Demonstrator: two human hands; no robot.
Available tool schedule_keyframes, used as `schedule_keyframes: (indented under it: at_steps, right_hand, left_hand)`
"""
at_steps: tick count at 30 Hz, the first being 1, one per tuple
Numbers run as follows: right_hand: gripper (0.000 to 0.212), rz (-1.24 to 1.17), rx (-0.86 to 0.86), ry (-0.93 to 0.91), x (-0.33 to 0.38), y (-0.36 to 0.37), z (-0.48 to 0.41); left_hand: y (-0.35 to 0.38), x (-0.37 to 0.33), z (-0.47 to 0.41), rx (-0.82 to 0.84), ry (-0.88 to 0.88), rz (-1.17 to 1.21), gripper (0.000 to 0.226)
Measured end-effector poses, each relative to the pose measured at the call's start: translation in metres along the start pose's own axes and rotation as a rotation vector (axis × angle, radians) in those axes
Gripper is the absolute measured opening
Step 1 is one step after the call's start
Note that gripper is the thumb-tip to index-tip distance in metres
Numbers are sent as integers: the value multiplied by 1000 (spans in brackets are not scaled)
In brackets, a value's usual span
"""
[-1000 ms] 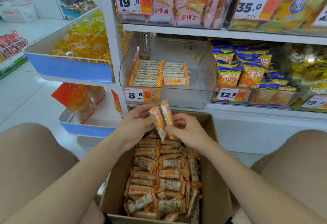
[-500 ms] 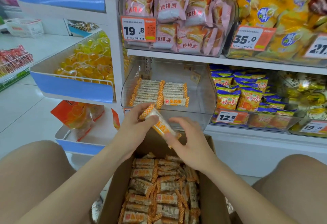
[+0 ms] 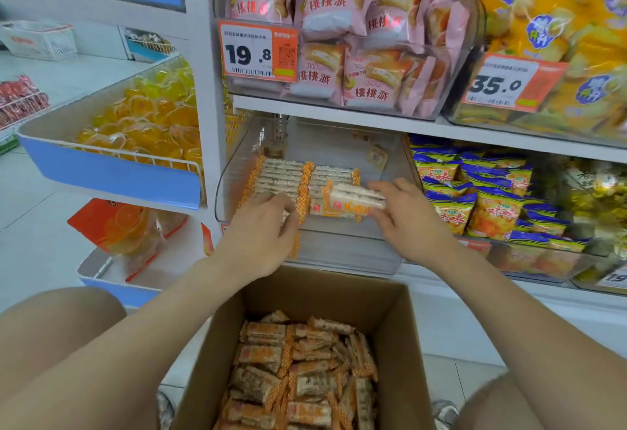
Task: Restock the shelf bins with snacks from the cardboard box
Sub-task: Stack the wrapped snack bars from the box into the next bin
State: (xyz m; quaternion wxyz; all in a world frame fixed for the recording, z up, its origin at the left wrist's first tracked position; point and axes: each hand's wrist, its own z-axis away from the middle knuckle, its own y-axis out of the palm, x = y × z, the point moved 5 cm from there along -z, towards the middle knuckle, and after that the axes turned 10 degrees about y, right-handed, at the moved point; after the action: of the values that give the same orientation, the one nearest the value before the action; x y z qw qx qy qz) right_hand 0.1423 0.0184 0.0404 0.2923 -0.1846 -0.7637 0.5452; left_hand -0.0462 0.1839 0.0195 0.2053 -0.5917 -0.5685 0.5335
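Head view, and both arms are stretched out over the open cardboard box (image 3: pixel 325 294) and up into the clear bin (image 3: pixel 342 255) on the lower shelf. The right hand (image 3: pixel 412 222) has the snack bars (image 3: pixel 354 197): thumb below, fingers curled over the top, pinching their right-hand end so the white wrappers with orange-checked ends lie flat and crosswise, just above the right one of the stocked rows (image 3: pixel 281 175). The left hand (image 3: pixel 261 236) is down on the left row, fingers bent over the front bars with the thumb beside the orange seam between the two rows; whether it actually grips one or only presses on them, I can't tell. So the held bars sit between the two hands, touching the right one and just clear of the left. Below, between the person's bare knees, the box is full of loose bars (image 3: pixel 298 372) in the same wrapper, jumbled. Above the bin, pink pie packs (image 3: pixel 339 39) behind a 19.8 price tag (image 3: pixel 258 51); to their right, yellow bags (image 3: pixel 559 39) with a 35.0 tag (image 3: pixel 509 83). Right of the clear bin, blue-and-yellow chip bags (image 3: pixel 475 192). Off to the left, orange jelly cups (image 3: pixel 146 124) in a wire basket.
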Motion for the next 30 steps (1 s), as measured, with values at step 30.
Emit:
schedule_keyframes:
  at_steps: [30]
  right_hand:
    - [56, -20, 268, 224, 16, 44, -52]
  left_hand:
    - [25, 16, -31, 236, 87, -192, 60]
